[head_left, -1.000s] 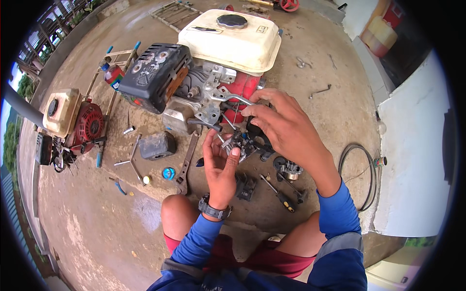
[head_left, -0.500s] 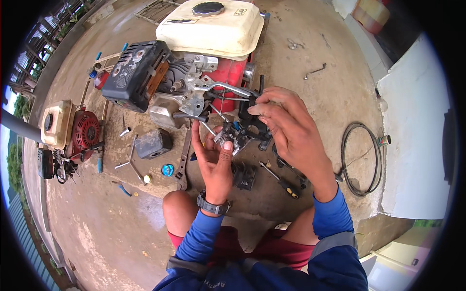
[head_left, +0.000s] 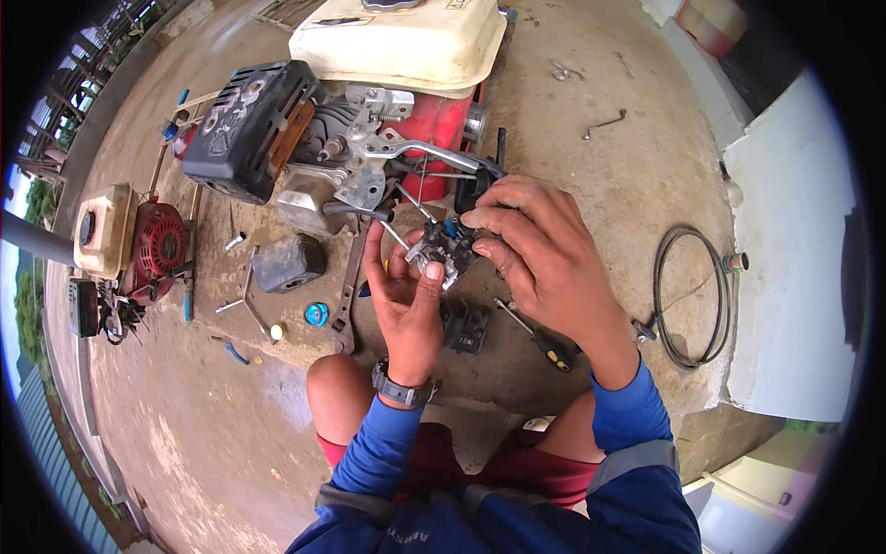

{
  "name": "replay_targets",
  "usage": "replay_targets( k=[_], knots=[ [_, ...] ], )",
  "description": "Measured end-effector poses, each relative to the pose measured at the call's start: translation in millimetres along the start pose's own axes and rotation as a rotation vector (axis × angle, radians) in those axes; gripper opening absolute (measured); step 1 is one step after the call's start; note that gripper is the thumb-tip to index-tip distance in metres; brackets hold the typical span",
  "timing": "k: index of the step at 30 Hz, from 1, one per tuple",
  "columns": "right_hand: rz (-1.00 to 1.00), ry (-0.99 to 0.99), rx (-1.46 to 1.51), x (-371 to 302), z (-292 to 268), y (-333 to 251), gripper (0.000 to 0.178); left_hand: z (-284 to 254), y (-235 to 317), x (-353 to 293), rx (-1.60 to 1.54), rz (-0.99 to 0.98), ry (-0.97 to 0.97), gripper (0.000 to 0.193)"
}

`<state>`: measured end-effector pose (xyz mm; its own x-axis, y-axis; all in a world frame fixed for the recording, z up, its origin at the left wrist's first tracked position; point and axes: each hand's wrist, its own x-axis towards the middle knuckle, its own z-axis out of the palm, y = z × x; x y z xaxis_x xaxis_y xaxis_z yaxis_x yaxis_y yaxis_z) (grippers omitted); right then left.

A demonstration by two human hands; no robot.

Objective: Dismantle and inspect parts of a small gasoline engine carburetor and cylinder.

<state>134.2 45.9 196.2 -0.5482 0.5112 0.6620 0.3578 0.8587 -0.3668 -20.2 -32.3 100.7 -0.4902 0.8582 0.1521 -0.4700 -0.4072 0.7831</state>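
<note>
My left hand (head_left: 413, 300) holds a small metal carburetor (head_left: 432, 254), thumb on its near side and fingers around its far left. My right hand (head_left: 549, 245) is closed, with thumb and fingertips at the carburetor's right side; what they pinch is hidden. Just beyond stands an engine with a white fuel tank (head_left: 397, 44), a red housing (head_left: 434, 120), a black muffler guard (head_left: 245, 129) and a bent metal lever arm (head_left: 415, 148). Two thin rods run from the engine towards the carburetor.
Around me lie an adjustable wrench (head_left: 346, 305), a black plastic cover (head_left: 289, 263), a blue cap (head_left: 317, 314), a screwdriver (head_left: 535, 337), pliers (head_left: 233, 349) and a small wrench (head_left: 604, 125). A coiled black cable (head_left: 678, 355) rests at right. A second engine (head_left: 159, 245) stands at left.
My right hand has moved down and left, its fingertips now at the carburetor. The carburetor has turned and risen slightly in my left hand. The whole view has shifted a little.
</note>
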Motion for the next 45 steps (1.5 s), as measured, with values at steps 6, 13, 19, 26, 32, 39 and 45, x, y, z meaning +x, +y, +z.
replay_targets(
  k=[6, 13, 19, 26, 32, 39, 45],
  knots=[
    [-0.010, -0.173, -0.223, -0.2, 11.9, -13.3, 0.052, -5.8, 4.4, 10.9, -0.068, -0.053, -0.061, 0.078],
    [-0.111, -0.262, -0.407, 0.1, 11.4, -14.2, 0.054, -32.2, 19.9, 22.9, 0.044, -0.237, -0.308, 0.056],
    [-0.070, -0.293, -0.383, 6.3, 8.0, -23.3, 0.045, -46.4, 31.5, 42.2, 0.128, -0.362, -0.596, 0.044],
    [-0.095, -0.239, -0.392, 6.9, 10.2, -20.4, 0.037, -42.6, 29.5, 40.7, 0.107, -0.350, -0.585, 0.036],
    [-0.087, -0.261, -0.303, 8.9, 9.0, -17.2, 0.038, -40.7, 34.5, 38.0, 0.109, -0.381, -0.557, 0.026],
    [-0.087, -0.229, -0.263, 3.4, 14.9, -3.1, 0.040, -42.1, 34.1, 39.6, 0.099, -0.368, -0.586, 0.034],
    [-0.105, -0.231, -0.275, 8.0, 14.0, -4.5, 0.038, -45.9, 31.1, 41.7, 0.091, -0.344, -0.627, 0.036]
  ],
)
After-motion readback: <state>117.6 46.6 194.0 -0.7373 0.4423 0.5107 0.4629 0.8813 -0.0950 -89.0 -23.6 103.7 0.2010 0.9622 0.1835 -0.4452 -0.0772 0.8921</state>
